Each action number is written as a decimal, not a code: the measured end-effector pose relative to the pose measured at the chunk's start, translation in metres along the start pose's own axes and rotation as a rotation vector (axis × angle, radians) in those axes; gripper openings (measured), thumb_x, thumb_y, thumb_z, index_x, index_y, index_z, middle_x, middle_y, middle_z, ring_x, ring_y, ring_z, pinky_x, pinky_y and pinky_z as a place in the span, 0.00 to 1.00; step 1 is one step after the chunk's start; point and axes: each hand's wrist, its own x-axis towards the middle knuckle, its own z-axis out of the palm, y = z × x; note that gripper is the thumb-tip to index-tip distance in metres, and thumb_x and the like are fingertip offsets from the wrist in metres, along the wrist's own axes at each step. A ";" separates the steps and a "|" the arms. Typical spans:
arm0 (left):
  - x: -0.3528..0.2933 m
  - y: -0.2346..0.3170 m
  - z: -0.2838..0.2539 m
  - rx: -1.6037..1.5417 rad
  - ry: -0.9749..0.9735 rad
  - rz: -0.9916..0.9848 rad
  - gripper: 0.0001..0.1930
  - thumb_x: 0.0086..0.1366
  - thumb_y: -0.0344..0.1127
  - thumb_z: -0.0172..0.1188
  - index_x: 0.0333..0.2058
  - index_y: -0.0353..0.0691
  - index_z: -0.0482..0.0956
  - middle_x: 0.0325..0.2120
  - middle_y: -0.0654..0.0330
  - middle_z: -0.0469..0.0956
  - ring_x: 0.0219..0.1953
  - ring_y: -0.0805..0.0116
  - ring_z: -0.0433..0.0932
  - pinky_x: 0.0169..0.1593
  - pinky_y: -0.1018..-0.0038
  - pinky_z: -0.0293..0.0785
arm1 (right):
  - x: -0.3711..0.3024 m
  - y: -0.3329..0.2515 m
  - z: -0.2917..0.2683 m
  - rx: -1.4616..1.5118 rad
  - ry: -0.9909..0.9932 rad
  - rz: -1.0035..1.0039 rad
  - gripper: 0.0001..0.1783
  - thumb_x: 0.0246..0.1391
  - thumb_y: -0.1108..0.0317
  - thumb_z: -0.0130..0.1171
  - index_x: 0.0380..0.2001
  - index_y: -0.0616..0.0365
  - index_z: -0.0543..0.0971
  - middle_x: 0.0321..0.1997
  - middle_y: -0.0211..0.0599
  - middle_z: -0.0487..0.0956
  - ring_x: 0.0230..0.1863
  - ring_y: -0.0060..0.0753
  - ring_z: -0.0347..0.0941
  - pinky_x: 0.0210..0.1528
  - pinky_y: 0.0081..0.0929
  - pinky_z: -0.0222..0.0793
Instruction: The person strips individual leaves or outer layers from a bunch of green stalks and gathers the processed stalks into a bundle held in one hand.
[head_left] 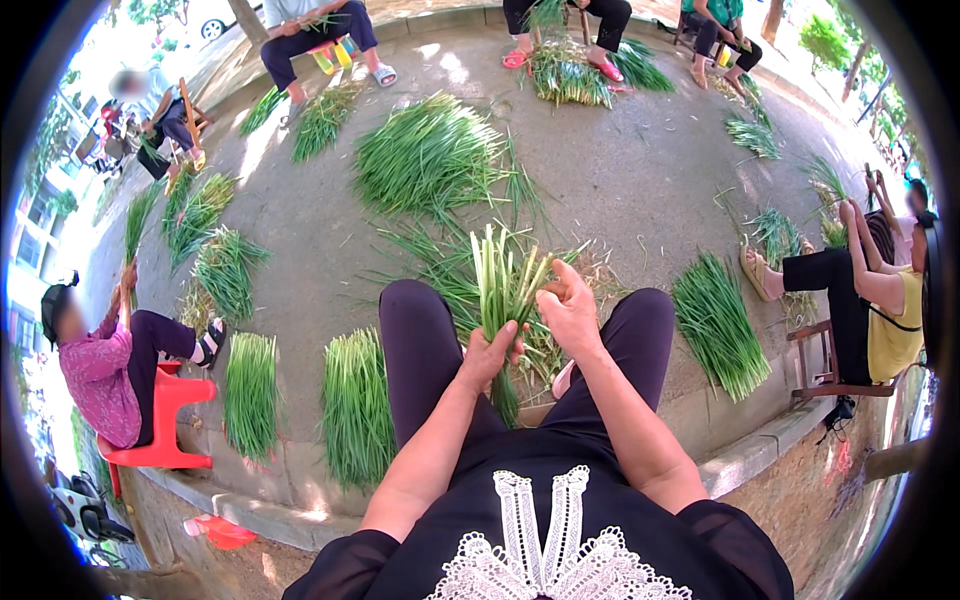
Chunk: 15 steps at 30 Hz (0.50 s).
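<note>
My left hand (pixel 490 355) is wrapped round a bunch of garlic chives (pixel 492 280) between my knees. Its pale cut ends point up and away from me, and the green leaves hang down below my fist. At the right side of the bunch, my right hand (pixel 570 308) has its fingers curled in a pinch against an outer chive stalk. Beyond my knees, loose chives (pixel 430 250) lie scattered on the ground, with a large green heap (pixel 430 155) behind them.
Neat chive piles lie left (pixel 358 405) and right (pixel 718 320) of my legs. A person on a red plastic stool (pixel 165 420) sits at left; another on a wooden chair (pixel 825 360) at right. More people sit across the pavement beside chive piles. A low kerb (pixel 270 515) runs behind me.
</note>
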 end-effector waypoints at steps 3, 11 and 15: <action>-0.001 0.004 0.001 -0.009 0.041 -0.055 0.15 0.64 0.43 0.52 0.36 0.34 0.75 0.18 0.66 0.71 0.17 0.78 0.66 0.23 0.80 0.64 | -0.001 0.001 -0.002 0.002 0.014 0.030 0.30 0.46 0.76 0.50 0.55 0.70 0.60 0.32 0.39 0.77 0.29 0.19 0.71 0.31 0.16 0.66; 0.002 -0.004 -0.003 -0.050 0.107 -0.055 0.16 0.62 0.44 0.54 0.33 0.34 0.75 0.17 0.67 0.70 0.16 0.78 0.65 0.22 0.81 0.62 | -0.004 -0.002 -0.004 0.114 0.089 0.017 0.32 0.46 0.79 0.46 0.57 0.72 0.55 0.24 0.33 0.72 0.19 0.16 0.63 0.20 0.13 0.59; 0.003 -0.004 -0.004 -0.041 0.121 -0.049 0.16 0.62 0.45 0.55 0.34 0.34 0.75 0.16 0.67 0.70 0.16 0.78 0.65 0.22 0.81 0.62 | -0.003 -0.003 -0.011 0.138 0.104 -0.004 0.31 0.47 0.80 0.46 0.57 0.71 0.56 0.21 0.30 0.70 0.18 0.16 0.62 0.19 0.13 0.58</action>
